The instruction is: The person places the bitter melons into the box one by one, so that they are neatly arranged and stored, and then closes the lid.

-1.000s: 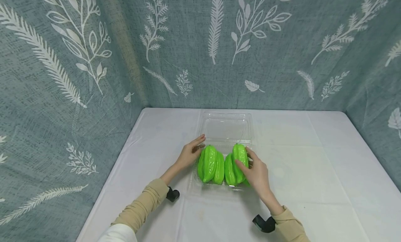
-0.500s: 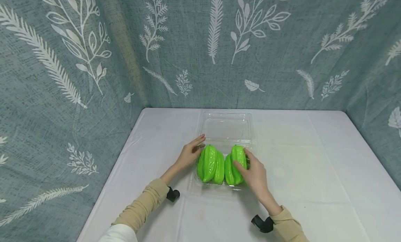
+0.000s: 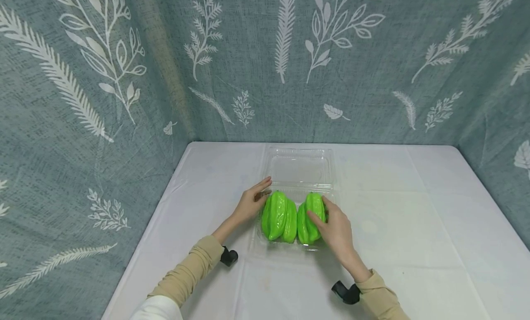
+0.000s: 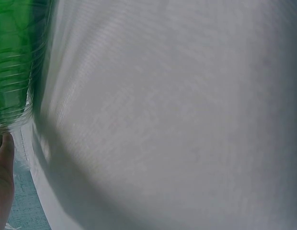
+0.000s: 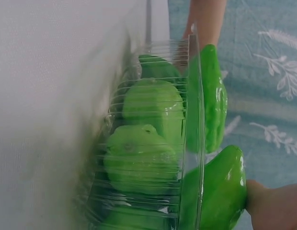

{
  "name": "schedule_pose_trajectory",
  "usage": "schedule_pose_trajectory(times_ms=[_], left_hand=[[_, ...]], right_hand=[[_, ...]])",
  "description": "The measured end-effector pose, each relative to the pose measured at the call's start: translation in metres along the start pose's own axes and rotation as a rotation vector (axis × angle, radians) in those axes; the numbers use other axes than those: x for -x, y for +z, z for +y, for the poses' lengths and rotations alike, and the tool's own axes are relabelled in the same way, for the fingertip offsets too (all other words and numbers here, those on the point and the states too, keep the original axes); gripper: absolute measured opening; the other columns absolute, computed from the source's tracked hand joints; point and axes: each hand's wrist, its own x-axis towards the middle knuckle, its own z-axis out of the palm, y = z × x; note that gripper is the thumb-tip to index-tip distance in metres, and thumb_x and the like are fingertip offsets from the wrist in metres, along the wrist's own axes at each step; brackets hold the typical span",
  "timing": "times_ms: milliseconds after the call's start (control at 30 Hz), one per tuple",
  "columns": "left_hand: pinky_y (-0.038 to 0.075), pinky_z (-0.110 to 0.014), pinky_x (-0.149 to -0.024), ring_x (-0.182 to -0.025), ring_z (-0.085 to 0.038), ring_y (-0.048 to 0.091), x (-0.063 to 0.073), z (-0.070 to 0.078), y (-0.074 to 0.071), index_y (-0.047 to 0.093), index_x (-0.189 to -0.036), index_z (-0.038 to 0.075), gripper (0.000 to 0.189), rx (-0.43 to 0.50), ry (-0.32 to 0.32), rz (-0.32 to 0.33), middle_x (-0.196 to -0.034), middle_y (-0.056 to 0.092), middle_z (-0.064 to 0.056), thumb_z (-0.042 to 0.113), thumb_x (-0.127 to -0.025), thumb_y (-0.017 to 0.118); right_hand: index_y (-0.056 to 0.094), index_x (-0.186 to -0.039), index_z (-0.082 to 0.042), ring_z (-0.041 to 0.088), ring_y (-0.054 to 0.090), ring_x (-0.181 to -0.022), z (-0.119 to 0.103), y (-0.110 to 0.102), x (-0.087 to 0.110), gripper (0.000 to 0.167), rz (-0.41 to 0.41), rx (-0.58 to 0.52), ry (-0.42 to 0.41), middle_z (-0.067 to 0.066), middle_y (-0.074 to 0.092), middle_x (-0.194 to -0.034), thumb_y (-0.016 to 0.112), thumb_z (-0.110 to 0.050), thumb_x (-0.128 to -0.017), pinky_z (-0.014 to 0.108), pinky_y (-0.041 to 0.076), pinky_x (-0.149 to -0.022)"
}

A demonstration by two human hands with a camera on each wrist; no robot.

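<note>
In the head view a clear plastic clamshell box (image 3: 298, 248) holds green, deeply ridged fruits that look like starfruit. My right hand (image 3: 337, 228) grips the starfruit on the right (image 3: 313, 214), thumb on its near face and fingers on the far right side. Another green starfruit (image 3: 277, 216) lies to the left. My left hand (image 3: 248, 202) rests at the box's left side, its fingers fairly straight and touching the rim area. Through the box wall, the right wrist view shows more green starfruit (image 5: 151, 103) below the upper ones. The left wrist view shows one fingertip (image 4: 5, 148) by the box.
The hinged lid (image 3: 299, 167) lies folded back on the white-covered table (image 3: 397, 228). Green-grey curtains (image 3: 256, 57) with white leaf prints hang behind and at the sides. A black wrist-camera mount (image 3: 345, 292) sits at each cuff.
My right hand has shifted slightly left with the starfruit, which now sits a little closer to the left one. My left hand has stayed in place.
</note>
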Motion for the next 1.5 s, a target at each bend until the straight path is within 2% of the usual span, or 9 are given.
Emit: schedule_pose_trajectory(times_ms=[333, 633, 967, 1133, 1367, 1500], left_hand=[[0.044, -0.042, -0.107, -0.118, -0.035, 0.058, -0.001, 0.001, -0.001, 0.044, -0.137, -0.006, 0.045, 0.005, -0.017, -0.007, -0.151, 0.035, -0.016, -0.008, -0.092, 0.047], [0.046, -0.043, -0.104, -0.117, -0.037, 0.058, -0.002, -0.001, 0.0, 0.043, -0.136, -0.009, 0.045, -0.007, 0.019, -0.004, -0.15, 0.035, -0.02, -0.009, -0.091, 0.047], [0.045, -0.04, -0.105, -0.118, -0.037, 0.057, -0.003, -0.001, -0.001, 0.043, -0.136, -0.01, 0.045, 0.003, 0.027, -0.018, -0.151, 0.034, -0.02, -0.01, -0.091, 0.048], [0.046, -0.035, -0.104, -0.119, -0.037, 0.056, -0.004, -0.001, -0.002, 0.043, -0.137, -0.008, 0.046, 0.016, 0.021, -0.022, -0.151, 0.033, -0.019, -0.01, -0.091, 0.049], [0.04, -0.037, -0.109, -0.131, -0.034, 0.046, -0.005, -0.002, -0.003, 0.045, -0.136, -0.005, 0.046, -0.038, 0.02, -0.005, -0.151, 0.035, -0.015, -0.008, -0.09, 0.051], [0.041, -0.041, -0.108, -0.129, -0.036, 0.047, -0.004, 0.002, -0.002, 0.046, -0.135, -0.007, 0.045, -0.061, 0.039, 0.029, -0.15, 0.036, -0.018, -0.009, -0.09, 0.052]], right_hand=[[0.044, -0.135, 0.01, 0.039, 0.061, -0.106, 0.0, -0.002, -0.001, 0.066, -0.001, 0.003, -0.005, 0.03, 0.057, -0.125, 0.066, -0.031, -0.088, 0.051, 0.054, -0.084], [0.044, -0.135, 0.009, 0.039, 0.061, -0.107, -0.002, -0.003, -0.001, 0.067, 0.0, 0.004, 0.003, 0.03, 0.056, -0.127, 0.067, -0.031, -0.087, 0.052, 0.054, -0.086], [0.045, -0.135, 0.008, 0.035, 0.062, -0.102, -0.002, -0.004, -0.003, 0.066, 0.002, 0.006, 0.003, 0.029, 0.057, -0.126, 0.067, -0.031, -0.087, 0.05, 0.055, -0.082], [0.045, -0.135, 0.008, 0.036, 0.064, -0.1, -0.001, -0.004, -0.003, 0.065, 0.002, -0.002, -0.005, 0.029, 0.058, -0.124, 0.068, -0.029, -0.087, 0.048, 0.056, -0.08], [0.045, -0.136, 0.005, 0.04, 0.064, -0.102, -0.002, -0.008, -0.004, 0.064, 0.003, -0.036, 0.003, 0.028, 0.056, -0.129, 0.067, -0.029, -0.087, 0.048, 0.058, -0.082], [0.045, -0.137, 0.003, 0.041, 0.063, -0.105, -0.002, -0.011, -0.005, 0.064, -0.001, -0.054, 0.009, 0.025, 0.053, -0.134, 0.067, -0.03, -0.088, 0.048, 0.058, -0.084]])
